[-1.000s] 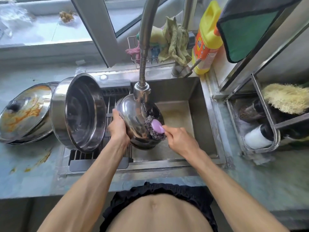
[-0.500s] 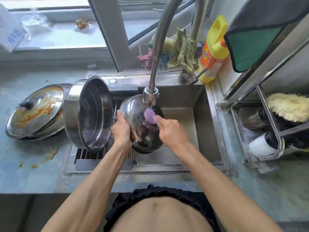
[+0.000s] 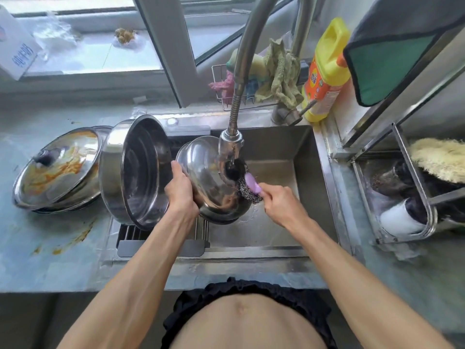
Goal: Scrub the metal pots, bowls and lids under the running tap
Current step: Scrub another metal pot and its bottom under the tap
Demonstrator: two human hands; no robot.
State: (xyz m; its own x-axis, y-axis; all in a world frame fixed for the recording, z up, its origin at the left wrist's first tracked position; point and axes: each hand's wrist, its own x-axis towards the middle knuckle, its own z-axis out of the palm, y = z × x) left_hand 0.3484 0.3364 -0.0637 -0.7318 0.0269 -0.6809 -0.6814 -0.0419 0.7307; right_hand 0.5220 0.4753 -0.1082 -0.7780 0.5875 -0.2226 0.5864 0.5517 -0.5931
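Note:
My left hand (image 3: 181, 192) grips the rim of a shiny metal bowl (image 3: 208, 177), tilted on its side over the sink under the tap head (image 3: 231, 146). In my right hand (image 3: 281, 205) is the purple handle of a steel-wool scrubber (image 3: 247, 188), which presses against the bowl's right edge. A large metal pot (image 3: 137, 170) leans on its side on the drain rack just left of the bowl. A metal lid (image 3: 56, 170) smeared with orange sauce lies on the counter at the far left.
The sink basin (image 3: 281, 152) lies right of the bowl. A yellow detergent bottle (image 3: 325, 71) and a wire caddy of cloths (image 3: 274, 76) stand behind the sink. A metal rack (image 3: 407, 197) with bottles and a loofah stands at the right. Orange stains mark the left counter.
My right hand has moved the scrubber from the bowl's upper middle down to its right edge. The view has shifted slightly.

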